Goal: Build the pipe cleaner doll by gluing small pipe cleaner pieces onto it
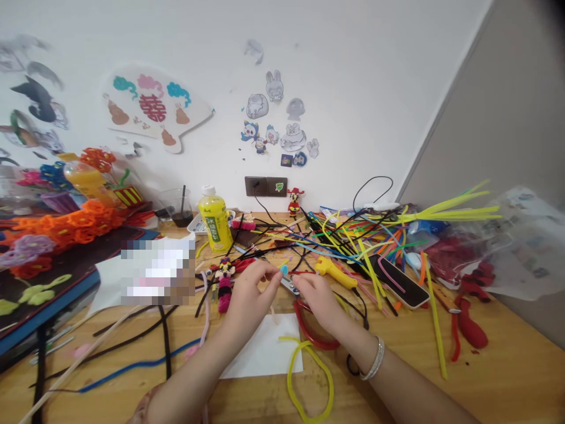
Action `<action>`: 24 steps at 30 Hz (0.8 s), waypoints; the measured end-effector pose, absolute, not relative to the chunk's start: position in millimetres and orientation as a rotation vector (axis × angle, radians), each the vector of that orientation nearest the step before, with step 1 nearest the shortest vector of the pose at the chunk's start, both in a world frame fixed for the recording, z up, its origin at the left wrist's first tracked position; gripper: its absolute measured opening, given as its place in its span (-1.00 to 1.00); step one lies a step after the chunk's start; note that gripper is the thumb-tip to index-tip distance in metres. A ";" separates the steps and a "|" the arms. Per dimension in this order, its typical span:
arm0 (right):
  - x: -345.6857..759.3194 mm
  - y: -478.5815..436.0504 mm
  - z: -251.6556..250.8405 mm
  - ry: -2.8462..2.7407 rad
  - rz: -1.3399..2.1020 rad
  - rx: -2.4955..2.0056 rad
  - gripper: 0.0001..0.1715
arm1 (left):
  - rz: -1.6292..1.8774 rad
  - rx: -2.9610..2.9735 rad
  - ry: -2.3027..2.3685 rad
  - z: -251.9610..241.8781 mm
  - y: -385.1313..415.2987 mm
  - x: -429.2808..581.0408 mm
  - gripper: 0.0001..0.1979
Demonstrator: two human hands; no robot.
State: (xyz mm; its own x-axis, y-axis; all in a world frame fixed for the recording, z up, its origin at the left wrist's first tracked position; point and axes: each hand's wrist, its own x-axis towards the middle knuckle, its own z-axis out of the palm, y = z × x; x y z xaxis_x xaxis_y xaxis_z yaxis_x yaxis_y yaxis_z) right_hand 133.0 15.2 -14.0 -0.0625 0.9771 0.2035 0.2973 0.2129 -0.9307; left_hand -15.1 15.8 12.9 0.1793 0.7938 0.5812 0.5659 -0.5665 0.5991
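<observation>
My left hand [256,288] pinches a small blue coil [283,270], apparently of fuzzy pipe cleaner, between thumb and index finger. Close by on the right, my right hand [316,295] has its fingers drawn together; what they hold, if anything, is too small to make out. Red-handled scissors [302,321] lie under and beside my right hand, their metal part between both hands. Below the hands are a white sheet of paper [262,353] and a bent yellow pipe cleaner [329,383]. A pink-and-black pipe-cleaner figure [225,285] lies left of my left hand.
A yellow glue gun [338,272] and a phone [399,281] lie to the right among heaped pipe cleaners [362,235]. A drink bottle [215,218] and a cup of dark liquid [182,218] stand at the back. Orange pipe-cleaner flowers [83,227] fill the left.
</observation>
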 end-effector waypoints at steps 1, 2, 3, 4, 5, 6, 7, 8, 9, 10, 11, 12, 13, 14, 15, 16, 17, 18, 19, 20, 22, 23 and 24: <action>133.0 14.7 -13.7 -1.554 0.908 -1.246 -0.66 | 1.330 2.207 1.307 13.0 15.5 -15.0 -0.84; 133.1 14.3 -13.5 -1.562 0.908 -1.245 -0.66 | 1.327 2.204 1.308 13.2 15.3 -14.9 -0.84; 133.3 13.9 -13.5 -1.568 0.905 -1.245 -0.65 | 1.323 2.201 1.309 13.3 15.0 -14.7 -0.84; 133.5 13.6 -13.5 -1.572 0.897 -1.248 -0.66 | 1.318 2.200 1.309 13.4 14.7 -14.6 -0.84; 133.6 13.5 -13.6 -1.573 0.888 -1.253 -0.66 | 1.318 2.199 1.308 13.6 14.4 -14.5 -0.84; 133.7 13.5 -13.8 -1.571 0.879 -1.258 -0.66 | 1.320 2.199 1.308 13.8 14.1 -14.4 -0.85; 133.8 13.8 -14.0 -1.567 0.873 -1.260 -0.67 | 1.326 2.196 1.309 14.0 14.0 -14.4 -0.85; 133.7 14.1 -14.2 -1.563 0.874 -1.260 -0.68 | 1.334 2.193 1.311 14.3 13.9 -14.3 -0.85; 133.6 14.5 -14.3 -1.563 0.882 -1.257 -0.68 | 1.338 2.191 1.311 14.6 13.9 -14.3 -0.85; 133.5 14.9 -14.3 -1.564 0.897 -1.252 -0.68 | 1.339 2.189 1.312 14.8 13.9 -14.3 -0.85; 133.2 15.2 -14.3 -1.565 0.915 -1.247 -0.67 | 1.335 2.188 1.314 15.1 14.1 -14.2 -0.85; 133.0 15.5 -14.2 -1.563 0.934 -1.246 -0.67 | 1.329 2.188 1.315 15.4 14.2 -14.2 -0.85; 132.8 15.6 -14.1 -1.560 0.951 -1.247 -0.66 | 1.325 2.187 1.317 15.6 14.2 -14.1 -0.85; 132.6 15.5 -14.0 -1.555 0.961 -1.251 -0.65 | 1.323 2.185 1.319 15.8 14.2 -14.1 -0.85; 132.3 15.3 -14.0 -1.550 0.965 -1.256 -0.64 | 1.323 2.182 1.321 15.9 14.2 -14.0 -0.85; 132.1 15.0 -13.9 -1.548 0.966 -1.259 -0.64 | 1.325 2.179 1.322 15.9 14.1 -14.0 -0.86; 132.0 14.7 -13.8 -1.547 0.964 -1.260 -0.64 | 1.326 2.174 1.321 15.8 13.9 -14.1 -0.85; 131.8 14.5 -13.6 -1.547 0.964 -1.256 -0.64 | 1.329 2.168 1.319 15.6 13.8 -14.2 -0.85; 131.8 14.4 -13.4 -1.547 0.966 -1.248 -0.64 | 1.328 2.159 1.317 15.3 13.8 -14.4 -0.85; 131.9 14.5 -12.9 -1.543 0.970 -1.238 -0.64 | 1.325 2.146 1.315 15.0 14.0 -14.6 -0.85; 132.7 15.3 -11.3 -1.526 0.987 -1.204 -0.64 | 1.316 2.092 1.309 14.2 15.1 -15.0 -0.84; 133.4 15.9 -10.2 -1.513 1.000 -1.178 -0.63 | 1.307 2.048 1.299 13.8 16.0 -15.2 -0.84; 134.3 16.5 -8.8 -1.496 1.017 -1.153 -0.62 | 1.296 1.997 1.284 13.3 17.1 -15.3 -0.83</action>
